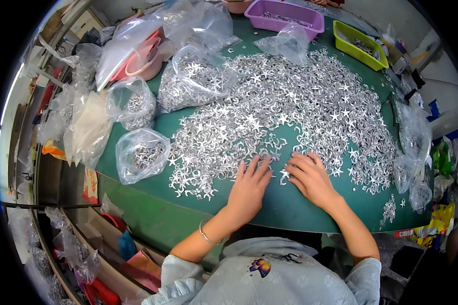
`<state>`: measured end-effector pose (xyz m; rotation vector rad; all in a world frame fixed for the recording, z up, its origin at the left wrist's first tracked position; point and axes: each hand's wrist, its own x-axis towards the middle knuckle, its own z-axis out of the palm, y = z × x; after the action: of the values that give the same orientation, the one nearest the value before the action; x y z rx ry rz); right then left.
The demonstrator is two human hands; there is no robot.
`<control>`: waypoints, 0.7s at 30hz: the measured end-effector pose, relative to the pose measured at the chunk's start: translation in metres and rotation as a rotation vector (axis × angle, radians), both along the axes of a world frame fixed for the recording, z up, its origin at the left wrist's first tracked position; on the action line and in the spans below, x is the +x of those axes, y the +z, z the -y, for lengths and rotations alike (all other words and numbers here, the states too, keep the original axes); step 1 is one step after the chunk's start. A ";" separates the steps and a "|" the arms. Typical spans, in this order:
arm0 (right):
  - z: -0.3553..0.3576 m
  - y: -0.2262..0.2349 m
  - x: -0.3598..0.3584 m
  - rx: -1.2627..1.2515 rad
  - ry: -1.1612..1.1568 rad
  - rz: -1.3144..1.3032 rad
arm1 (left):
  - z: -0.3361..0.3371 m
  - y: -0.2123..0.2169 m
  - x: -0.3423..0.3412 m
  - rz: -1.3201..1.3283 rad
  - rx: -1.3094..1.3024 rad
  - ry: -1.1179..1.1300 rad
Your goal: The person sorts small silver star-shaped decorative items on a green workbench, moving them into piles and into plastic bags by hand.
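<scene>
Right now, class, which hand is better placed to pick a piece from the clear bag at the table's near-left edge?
Probably the left hand: it lies nearer the bag, while the right hand sits farther off across the table.

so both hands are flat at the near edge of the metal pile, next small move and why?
Probably draw the right hand back toward the body, sliding out the small metal piece by its fingertips. Both the right hand and the left hand lie palm-down with fingers spread at the near rim of the pile of silver star and ring pieces, and bare green table lies just below them.

silver star pieces (290, 107), green table (290, 206), purple tray (285, 23), lime tray (360, 56)
</scene>
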<state>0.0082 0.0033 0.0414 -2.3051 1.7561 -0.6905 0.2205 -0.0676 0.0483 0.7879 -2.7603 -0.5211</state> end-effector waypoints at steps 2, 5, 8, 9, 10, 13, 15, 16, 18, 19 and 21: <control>-0.016 0.009 -0.013 -0.019 -0.043 -0.051 | -0.016 0.003 0.004 0.001 0.078 -0.082; -0.034 0.015 -0.023 -0.070 -0.177 -0.080 | -0.021 0.001 0.005 -0.113 0.156 -0.062; -0.047 0.020 -0.015 -0.101 -0.347 -0.083 | -0.020 -0.001 0.001 -0.149 0.097 0.074; -0.049 0.020 -0.009 -0.100 -0.360 -0.043 | -0.026 -0.006 0.001 -0.138 0.107 0.028; -0.048 0.020 -0.001 -0.101 -0.374 0.002 | -0.035 -0.006 0.002 -0.123 0.114 -0.018; -0.041 0.021 0.018 -0.064 -0.287 0.034 | -0.054 -0.006 0.002 -0.149 0.211 -0.082; -0.041 0.021 0.025 -0.028 -0.200 -0.066 | -0.058 -0.011 0.007 -0.233 0.306 -0.041; -0.047 0.017 0.019 -0.023 -0.227 -0.047 | -0.054 -0.005 0.009 -0.275 0.321 0.014; -0.059 0.015 0.003 -0.071 -0.378 -0.113 | -0.047 0.000 0.010 -0.251 0.203 0.069; -0.063 0.014 -0.001 -0.095 -0.446 -0.142 | -0.045 0.000 0.011 -0.235 0.144 0.103; -0.066 0.014 0.001 -0.112 -0.476 -0.110 | -0.049 -0.005 0.004 -0.190 0.128 0.093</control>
<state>0.0092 0.0698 0.0549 -2.0322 2.4103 -0.7577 0.2247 -0.0185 0.0434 0.8437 -2.5234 -0.7207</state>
